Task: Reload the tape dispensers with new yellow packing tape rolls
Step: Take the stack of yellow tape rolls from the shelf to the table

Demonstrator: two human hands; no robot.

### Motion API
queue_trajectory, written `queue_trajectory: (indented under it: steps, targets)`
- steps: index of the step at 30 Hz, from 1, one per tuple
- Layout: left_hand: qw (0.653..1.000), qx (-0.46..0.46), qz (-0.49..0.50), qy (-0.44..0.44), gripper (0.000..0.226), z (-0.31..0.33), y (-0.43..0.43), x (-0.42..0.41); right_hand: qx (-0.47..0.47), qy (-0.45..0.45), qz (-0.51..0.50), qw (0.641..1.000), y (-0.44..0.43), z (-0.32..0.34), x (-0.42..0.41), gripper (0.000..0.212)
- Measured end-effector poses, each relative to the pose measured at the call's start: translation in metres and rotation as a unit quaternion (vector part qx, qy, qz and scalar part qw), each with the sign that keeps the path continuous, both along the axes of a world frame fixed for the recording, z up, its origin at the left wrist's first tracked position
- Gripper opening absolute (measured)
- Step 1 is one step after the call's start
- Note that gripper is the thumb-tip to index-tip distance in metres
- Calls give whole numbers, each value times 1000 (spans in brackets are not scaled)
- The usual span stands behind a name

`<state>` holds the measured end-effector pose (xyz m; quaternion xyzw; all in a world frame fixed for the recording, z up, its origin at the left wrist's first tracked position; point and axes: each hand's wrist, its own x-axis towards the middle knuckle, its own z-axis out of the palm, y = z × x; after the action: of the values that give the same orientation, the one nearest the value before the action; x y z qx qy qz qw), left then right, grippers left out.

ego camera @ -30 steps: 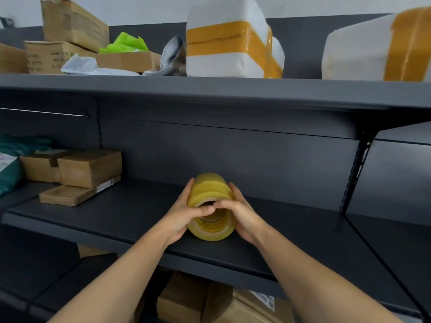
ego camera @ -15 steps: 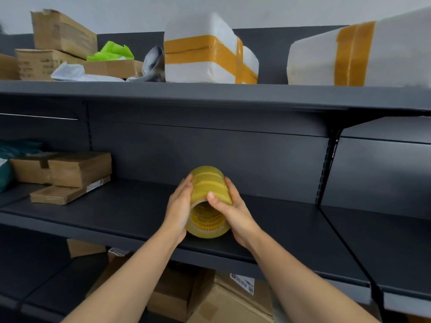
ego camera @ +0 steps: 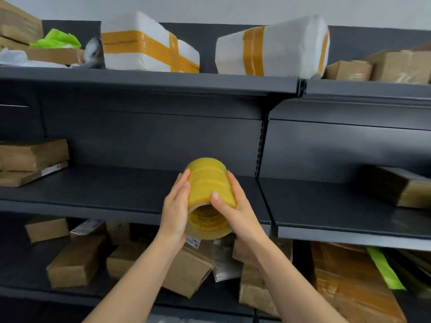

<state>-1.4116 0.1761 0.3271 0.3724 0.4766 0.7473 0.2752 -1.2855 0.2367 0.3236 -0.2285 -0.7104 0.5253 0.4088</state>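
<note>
A stack of yellow packing tape rolls [ego camera: 208,183], wrapped together as one cylinder, is held in front of the middle shelf with its hollow core end turned toward me. My left hand [ego camera: 175,208] grips its left side, fingers up along the rolls. On the right side, my right hand [ego camera: 235,207] holds it with the thumb across the front. No tape dispenser is in view.
Dark metal shelving [ego camera: 130,190] fills the view. White parcels with yellow tape [ego camera: 144,45] and cardboard boxes sit on the top shelf. Flat brown boxes [ego camera: 30,157] lie at the left and another brown box [ego camera: 401,185] at the right of the middle shelf. Several cartons [ego camera: 77,259] crowd the bottom shelf.
The stack of rolls has come off the middle shelf toward me and tilted, and my thumbs have shifted from its core onto its sides. The view has swung to the right.
</note>
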Motion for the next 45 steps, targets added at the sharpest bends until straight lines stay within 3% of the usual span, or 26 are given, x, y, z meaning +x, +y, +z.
queue_trajectory:
  steps: [11, 20, 33, 45]
  targets:
    - [996, -16, -80, -31, 28, -20, -61, 170, -29, -32, -84, 995, -79, -17, 177, 105]
    - [976, -31, -216, -16, 27, -39, -102, 259, -78, -2, -217, 973, -160, -36, 272, 107]
    - [911, -136, -389, -2, 38, -89, -178, 403, -175, -22, -394, 902, -287, -74, 407, 100]
    - [840, -205, -501, -29, 40, -117, -230, 639, -222, -37, -489, 843, -368, -94, 628, 108]
